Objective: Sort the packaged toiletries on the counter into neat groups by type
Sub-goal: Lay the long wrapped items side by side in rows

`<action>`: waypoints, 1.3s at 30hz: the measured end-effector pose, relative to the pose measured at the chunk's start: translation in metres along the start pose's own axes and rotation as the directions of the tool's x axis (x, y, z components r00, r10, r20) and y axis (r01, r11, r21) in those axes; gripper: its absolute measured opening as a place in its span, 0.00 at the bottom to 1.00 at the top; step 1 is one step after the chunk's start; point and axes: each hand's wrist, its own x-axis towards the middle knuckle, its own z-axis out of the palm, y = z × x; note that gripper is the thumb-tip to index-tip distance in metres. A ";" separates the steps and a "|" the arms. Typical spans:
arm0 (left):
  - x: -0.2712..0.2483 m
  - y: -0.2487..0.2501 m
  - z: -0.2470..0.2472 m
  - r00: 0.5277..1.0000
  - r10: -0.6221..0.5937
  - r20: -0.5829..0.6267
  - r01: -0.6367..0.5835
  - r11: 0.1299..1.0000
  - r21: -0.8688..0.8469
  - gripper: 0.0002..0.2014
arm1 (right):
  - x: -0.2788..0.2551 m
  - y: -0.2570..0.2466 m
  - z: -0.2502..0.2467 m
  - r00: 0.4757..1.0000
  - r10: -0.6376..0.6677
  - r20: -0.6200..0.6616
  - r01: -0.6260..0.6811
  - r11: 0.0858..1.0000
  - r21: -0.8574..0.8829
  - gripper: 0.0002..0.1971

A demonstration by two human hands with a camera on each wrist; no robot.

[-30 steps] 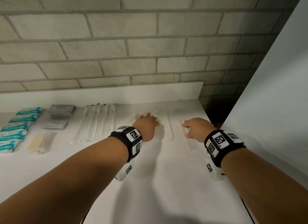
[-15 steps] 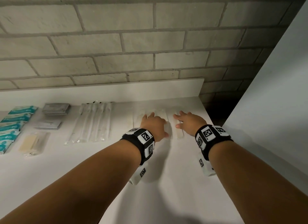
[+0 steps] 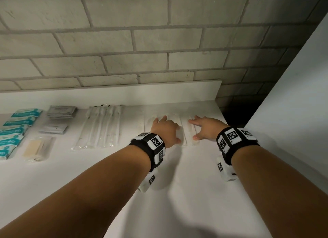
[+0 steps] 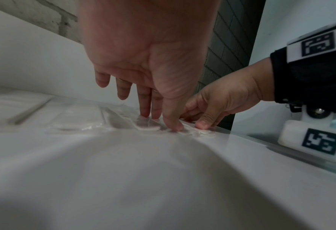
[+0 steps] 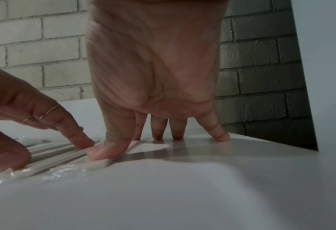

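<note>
Several long white wrapped packets (image 3: 185,131) lie side by side at the back right of the white counter (image 3: 177,193). My left hand (image 3: 166,129) rests flat on their left part, fingers straight, fingertips (image 4: 144,114) pressing the clear wrappers (image 4: 147,126). My right hand (image 3: 204,129) lies flat on the rightmost packets, with its thumb (image 5: 106,153) on a white packet end (image 5: 96,165) and its fingers (image 5: 177,133) spread on the counter. Neither hand grips anything. The left hand (image 5: 35,121) appears beside it in the right wrist view.
Further left lie a row of clear-wrapped toothbrushes (image 3: 101,127), grey sachets (image 3: 61,112) in two small stacks, a clear packet with a beige item (image 3: 38,148) and teal packs (image 3: 16,129) at the left edge. A white panel (image 3: 292,113) stands to the right, and a brick wall (image 3: 124,42) rises behind.
Both hands have slid away from me along the white packets and come closer together. The right-hand packets now lie against the others in one row.
</note>
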 end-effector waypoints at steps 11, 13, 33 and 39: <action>-0.013 -0.024 -0.008 0.981 -0.029 -0.193 0.016 0.997 -0.070 0.28 | -0.010 -0.002 -0.001 0.976 -0.029 -0.214 0.068 0.982 0.174 0.33; -0.016 -0.032 -0.009 0.991 -0.060 -0.116 0.058 0.998 -0.025 0.28 | -0.011 -0.017 0.002 0.980 -0.117 -0.162 0.115 0.993 -0.024 0.30; -0.034 -0.055 -0.003 0.993 -0.096 -0.070 0.099 0.994 0.037 0.27 | -0.018 -0.059 0.015 0.968 -0.246 -0.041 0.231 0.948 -0.218 0.26; -0.041 -0.057 -0.003 0.994 -0.110 0.011 0.109 0.992 0.059 0.29 | -0.011 -0.080 0.018 0.976 -0.218 0.026 0.214 0.918 -0.333 0.26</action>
